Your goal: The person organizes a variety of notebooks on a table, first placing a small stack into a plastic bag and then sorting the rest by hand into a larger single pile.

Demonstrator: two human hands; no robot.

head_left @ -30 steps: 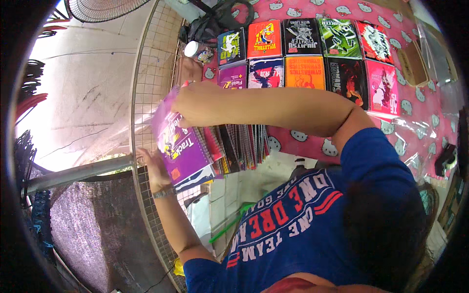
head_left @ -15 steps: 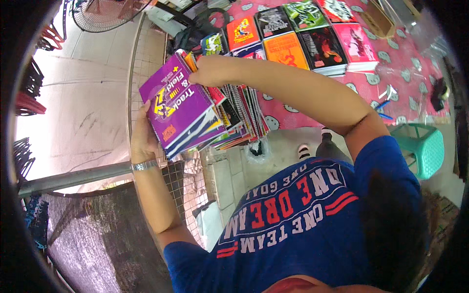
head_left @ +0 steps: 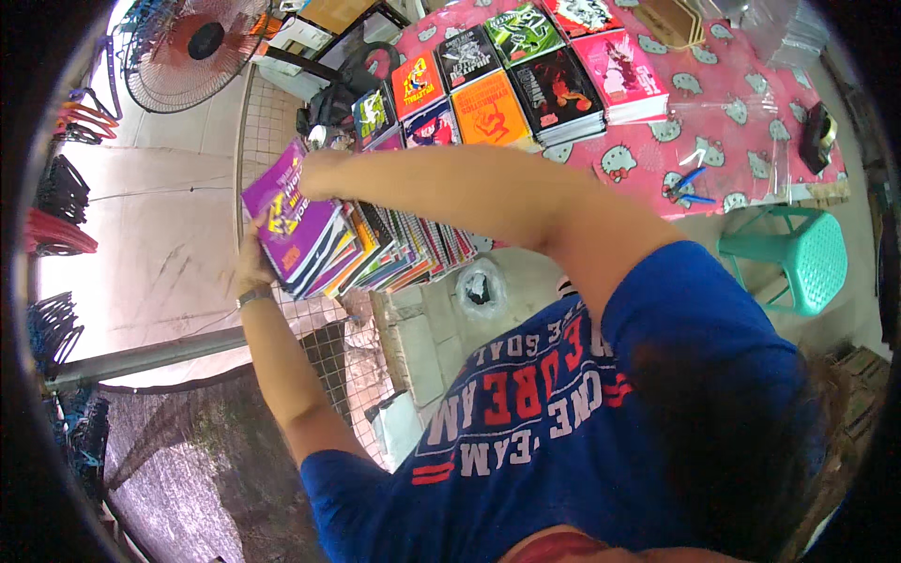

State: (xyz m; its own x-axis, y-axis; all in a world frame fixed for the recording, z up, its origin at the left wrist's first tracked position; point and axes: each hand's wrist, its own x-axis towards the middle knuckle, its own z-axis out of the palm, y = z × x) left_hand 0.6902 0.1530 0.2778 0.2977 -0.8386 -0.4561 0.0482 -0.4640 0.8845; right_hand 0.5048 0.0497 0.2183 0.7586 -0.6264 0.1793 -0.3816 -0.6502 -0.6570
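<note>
A purple-covered notebook (head_left: 282,225) with a yellow emblem leans at the left end of a long row of spiral-bound notebooks (head_left: 413,249). My left hand (head_left: 253,261) is closed round its left edge, the fingers partly behind it. At its upper right edge, my right hand (head_left: 324,175) is closed on the same notebook, its fingertips mostly hidden. My right forearm crosses above the row and covers part of it. Beyond lie stacks of notebooks in several colours, among them an orange stack (head_left: 490,113), a black stack (head_left: 560,92) and a pink stack (head_left: 621,73).
The stacks lie on a pink patterned tablecloth (head_left: 648,174). Blue-handled cutters (head_left: 693,186) and a black tape dispenser (head_left: 818,137) are at the right. A green stool (head_left: 812,263) stands below. A clear plastic bag (head_left: 481,287) hangs near the row. A fan (head_left: 206,42) is far left.
The view has shifted, showing more of the fan and stool. Both hands, still on the purple notebook, appear lower and further left, and more of the notebook row shows behind it.
</note>
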